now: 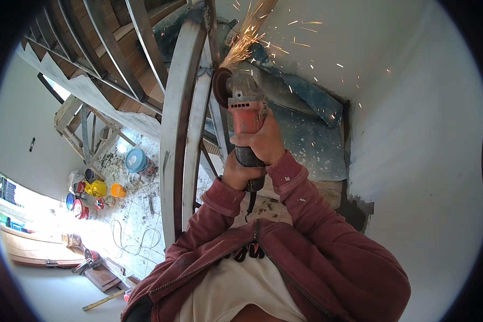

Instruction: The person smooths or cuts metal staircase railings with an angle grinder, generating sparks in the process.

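Note:
Both of my hands are wrapped round a red and black angle grinder point(247, 119). My left hand point(236, 173) is closed on the black rear handle. Farther forward, my right hand point(268, 140) grips the body near the red housing. The brown disc point(221, 87) at the grinder's far end meets the side of a grey metal railing point(201, 102), where a weld shows. Bright sparks point(244, 45) fly away from the disc toward the far side and to the right. A black cord point(250, 203) hangs from the grinder's rear end.
Metal balusters point(112, 48) and wooden steps stand at the far left. Below lies a dirty tiled floor point(137, 206) with a blue-lidded bucket point(137, 160), several paint containers and a loose cable. A dusty dark sheet point(306, 139) lies beside the white wall point(418, 161) on the right.

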### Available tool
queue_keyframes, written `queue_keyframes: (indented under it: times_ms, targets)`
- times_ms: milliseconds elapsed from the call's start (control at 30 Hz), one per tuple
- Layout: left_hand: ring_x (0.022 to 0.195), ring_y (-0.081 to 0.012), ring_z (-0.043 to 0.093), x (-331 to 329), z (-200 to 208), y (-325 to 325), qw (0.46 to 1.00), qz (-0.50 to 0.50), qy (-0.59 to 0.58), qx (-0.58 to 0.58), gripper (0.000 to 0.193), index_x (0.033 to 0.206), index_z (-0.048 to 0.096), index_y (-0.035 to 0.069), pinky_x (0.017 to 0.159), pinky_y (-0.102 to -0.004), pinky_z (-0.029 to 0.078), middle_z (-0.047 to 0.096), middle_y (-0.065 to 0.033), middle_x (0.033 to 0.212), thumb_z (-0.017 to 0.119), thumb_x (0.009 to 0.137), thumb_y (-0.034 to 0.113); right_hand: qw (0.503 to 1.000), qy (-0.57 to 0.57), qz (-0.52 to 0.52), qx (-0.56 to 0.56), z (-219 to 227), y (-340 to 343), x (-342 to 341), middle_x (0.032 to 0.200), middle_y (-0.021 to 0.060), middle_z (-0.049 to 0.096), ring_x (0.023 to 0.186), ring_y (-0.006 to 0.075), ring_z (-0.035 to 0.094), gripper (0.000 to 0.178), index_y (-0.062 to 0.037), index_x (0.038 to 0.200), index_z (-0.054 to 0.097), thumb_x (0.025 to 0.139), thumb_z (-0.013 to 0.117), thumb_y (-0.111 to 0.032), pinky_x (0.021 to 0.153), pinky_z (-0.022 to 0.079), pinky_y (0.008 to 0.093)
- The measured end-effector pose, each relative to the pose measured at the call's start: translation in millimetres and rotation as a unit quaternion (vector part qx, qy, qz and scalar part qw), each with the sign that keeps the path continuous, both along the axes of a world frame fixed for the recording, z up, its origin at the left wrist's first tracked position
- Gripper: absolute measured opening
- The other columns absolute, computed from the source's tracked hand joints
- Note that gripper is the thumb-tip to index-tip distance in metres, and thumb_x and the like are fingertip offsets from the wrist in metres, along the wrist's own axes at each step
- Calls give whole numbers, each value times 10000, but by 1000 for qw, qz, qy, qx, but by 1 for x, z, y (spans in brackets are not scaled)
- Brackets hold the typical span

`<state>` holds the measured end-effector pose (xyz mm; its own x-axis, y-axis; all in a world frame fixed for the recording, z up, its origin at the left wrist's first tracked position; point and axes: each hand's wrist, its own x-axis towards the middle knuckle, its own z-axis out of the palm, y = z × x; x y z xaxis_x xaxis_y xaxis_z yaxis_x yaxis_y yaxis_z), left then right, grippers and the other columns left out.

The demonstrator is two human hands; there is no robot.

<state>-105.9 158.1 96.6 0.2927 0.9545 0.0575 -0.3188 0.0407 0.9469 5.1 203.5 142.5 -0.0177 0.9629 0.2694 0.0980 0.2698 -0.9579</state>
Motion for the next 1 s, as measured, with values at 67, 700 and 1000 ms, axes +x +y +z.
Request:
queue_keyframes:
  times_ms: [67,700,1000]
  targets:
    - [879,-189,645,-1,-3,-1,1000,0,10,7,554,1082,539,-12,775,-306,516,647,-87,972,747,570,29,1000,-1,-5,-14,-1,-1,-1,1023,98,565,916,182,567,748,-12,1146,449,515,839,-107,830,480,317]
    - [862,-171,634,-3,-6,0,1000,2,-4,-5,527,1057,551,-5,764,-294,511,643,-68,957,749,570,41,999,22,21,22,-4,4,-2,1039,90,563,915,174,565,760,11,1171,447,527,839,-88,834,477,322]
    - [864,-172,638,-3,-5,-1,1000,10,1,13,525,1053,551,-7,765,-296,511,644,-69,954,751,570,43,999,27,16,13,-8,5,-3,1044,121,575,922,215,586,756,19,1153,449,519,838,-114,830,482,330]
